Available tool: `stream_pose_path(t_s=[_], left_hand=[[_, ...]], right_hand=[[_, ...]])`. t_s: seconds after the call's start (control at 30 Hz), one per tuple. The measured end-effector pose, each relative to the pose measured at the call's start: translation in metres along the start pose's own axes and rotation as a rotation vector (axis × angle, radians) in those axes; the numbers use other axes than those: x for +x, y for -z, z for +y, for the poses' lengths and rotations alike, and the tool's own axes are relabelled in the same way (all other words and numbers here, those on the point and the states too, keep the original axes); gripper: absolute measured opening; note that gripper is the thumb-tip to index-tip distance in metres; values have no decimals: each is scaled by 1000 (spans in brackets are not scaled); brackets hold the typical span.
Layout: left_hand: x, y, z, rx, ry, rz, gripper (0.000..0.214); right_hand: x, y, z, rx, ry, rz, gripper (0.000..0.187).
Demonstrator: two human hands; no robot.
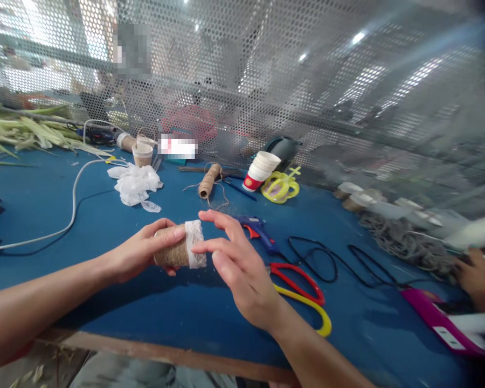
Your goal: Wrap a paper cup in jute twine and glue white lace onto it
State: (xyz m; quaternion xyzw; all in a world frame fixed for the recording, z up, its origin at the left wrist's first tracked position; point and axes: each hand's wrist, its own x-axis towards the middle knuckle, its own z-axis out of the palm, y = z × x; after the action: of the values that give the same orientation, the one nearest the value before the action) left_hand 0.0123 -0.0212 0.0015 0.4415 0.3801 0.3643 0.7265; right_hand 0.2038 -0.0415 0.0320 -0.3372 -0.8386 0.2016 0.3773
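My left hand [139, 253] is wrapped round a small cup bound in jute twine [170, 249], held on its side above the blue table [105, 302]. A band of white lace [194, 242] circles the cup's rim end. My right hand [234, 264] has its fingers stretched out, with thumb and forefinger tips pressing on the lace band. Just right of that hand lie a blue glue gun [259, 231] and red-and-yellow scissors [303, 293].
A twine spool [208, 182], a heap of white lace [135, 183], stacked paper cups [261, 170], a yellow plastic ring [281, 187], a white cable [75, 199] and black cord [331, 258] lie on the table. Another person's hand [479, 277] works at the right. Perforated metal screen [291, 70] behind.
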Motion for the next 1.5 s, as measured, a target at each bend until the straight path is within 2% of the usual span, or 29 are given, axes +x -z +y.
stream_pose_path(t_s=[0.27, 0.5, 0.93, 1.13, 1.27, 1.4, 1.43, 1.5], left_hand=[[2, 2, 0, -112, 74, -61, 40], [0, 2, -1, -42, 7, -42, 37], [-7, -5, 1, 342, -123, 52, 41], [-7, -1, -2, 653, -309, 139, 41], [-7, 0, -4, 754, -383, 154, 42], [-7, 0, -5, 821, -444, 197, 45], [-7, 0, -5, 829, -452, 214, 46], [-6, 1, -6, 844, -472, 244, 50]], right_hand=[[0, 1, 0, -5, -1, -9, 29], [-1, 0, -1, 8, -21, -10, 28], [2, -1, 5, 159, -145, 42, 31], [4, -2, 5, 165, -175, 74, 30], [6, -1, 6, 141, -195, 61, 28], [9, 3, 7, 123, -278, 209, 28], [10, 4, 8, 125, -326, 208, 29], [10, 4, 9, 171, -418, 95, 30]])
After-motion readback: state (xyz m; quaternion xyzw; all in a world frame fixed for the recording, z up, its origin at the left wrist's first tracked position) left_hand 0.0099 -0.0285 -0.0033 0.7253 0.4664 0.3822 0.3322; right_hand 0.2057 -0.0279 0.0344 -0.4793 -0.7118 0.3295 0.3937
